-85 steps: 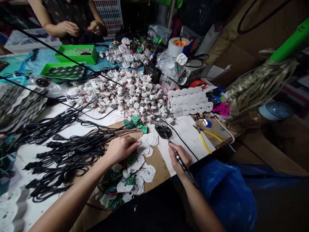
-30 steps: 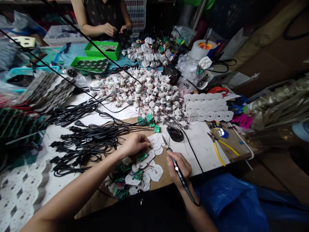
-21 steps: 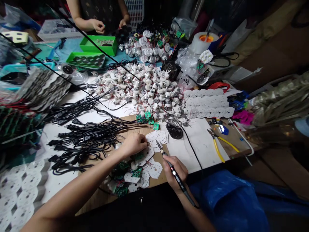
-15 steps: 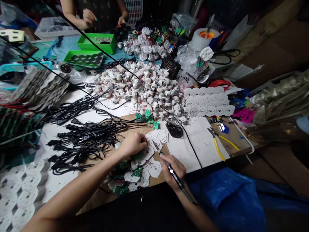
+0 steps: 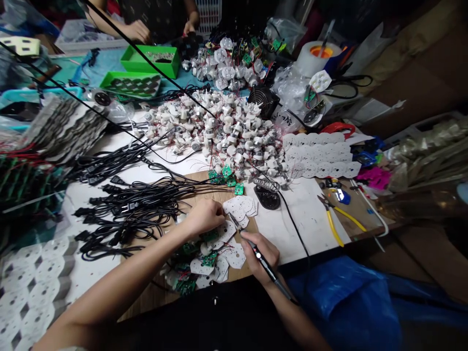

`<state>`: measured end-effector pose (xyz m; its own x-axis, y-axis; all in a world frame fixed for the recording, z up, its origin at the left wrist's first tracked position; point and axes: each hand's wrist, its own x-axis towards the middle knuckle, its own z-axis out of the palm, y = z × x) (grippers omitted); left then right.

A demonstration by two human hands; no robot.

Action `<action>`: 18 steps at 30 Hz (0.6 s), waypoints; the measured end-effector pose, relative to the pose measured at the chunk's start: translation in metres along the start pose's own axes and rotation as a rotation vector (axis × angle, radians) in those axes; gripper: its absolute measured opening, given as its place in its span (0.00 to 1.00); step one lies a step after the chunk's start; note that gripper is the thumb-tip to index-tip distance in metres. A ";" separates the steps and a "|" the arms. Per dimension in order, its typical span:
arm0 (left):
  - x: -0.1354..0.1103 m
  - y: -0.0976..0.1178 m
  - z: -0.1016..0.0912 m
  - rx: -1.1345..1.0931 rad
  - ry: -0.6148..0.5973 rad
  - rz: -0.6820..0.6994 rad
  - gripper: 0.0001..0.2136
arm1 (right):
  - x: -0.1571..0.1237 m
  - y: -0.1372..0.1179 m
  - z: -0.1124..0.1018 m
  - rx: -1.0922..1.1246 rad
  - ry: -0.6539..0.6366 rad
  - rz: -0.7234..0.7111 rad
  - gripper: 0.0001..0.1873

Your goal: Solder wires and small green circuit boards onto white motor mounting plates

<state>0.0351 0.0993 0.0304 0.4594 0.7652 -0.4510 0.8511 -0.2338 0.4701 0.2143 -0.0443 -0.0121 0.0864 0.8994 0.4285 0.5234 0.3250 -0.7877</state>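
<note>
In my right hand [image 5: 261,253] I hold a soldering iron [image 5: 263,264] like a pen, its tip angled up and left over white circuit boards [image 5: 239,207]. My left hand [image 5: 206,217] is closed in a pinch just left of the iron's tip; what its fingers hold is hidden. Under and below that hand lie more white boards [image 5: 236,256] joined by thin wires to small green circuit boards [image 5: 209,259]. A piece of brown cardboard [image 5: 199,181] is beneath them. Several green boards [image 5: 239,188] on black cables lie beyond my hands.
A soldering iron stand [image 5: 267,197] with a coil is to the right, near yellow-handled pliers [image 5: 334,219]. Black power cords [image 5: 124,209] spread on the left. A heap of white parts [image 5: 219,129] fills the middle; a fan [image 5: 263,100] stands behind. Across the table sits another person [image 5: 153,19].
The whole view has shifted slightly. My hands stay nearly in place, the iron's tip still by my left fingers. The other person's hand across the table has lowered.
</note>
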 end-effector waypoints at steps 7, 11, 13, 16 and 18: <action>0.000 0.002 -0.001 0.028 -0.001 -0.011 0.10 | 0.000 0.001 0.001 -0.021 0.004 -0.022 0.11; -0.001 0.004 -0.002 0.034 -0.008 -0.018 0.10 | 0.000 0.002 0.001 -0.021 -0.008 -0.034 0.12; -0.001 0.004 -0.003 0.033 -0.012 -0.021 0.10 | -0.002 0.003 0.001 -0.004 0.015 0.001 0.11; -0.001 0.004 -0.003 0.025 -0.020 -0.026 0.09 | -0.006 0.004 0.001 0.054 0.070 0.110 0.10; -0.001 0.004 -0.002 0.020 -0.013 -0.024 0.09 | -0.009 0.004 0.001 0.106 0.090 0.187 0.10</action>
<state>0.0372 0.0992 0.0340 0.4417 0.7629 -0.4721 0.8670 -0.2275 0.4434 0.2150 -0.0507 -0.0199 0.2513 0.9187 0.3047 0.3993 0.1884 -0.8973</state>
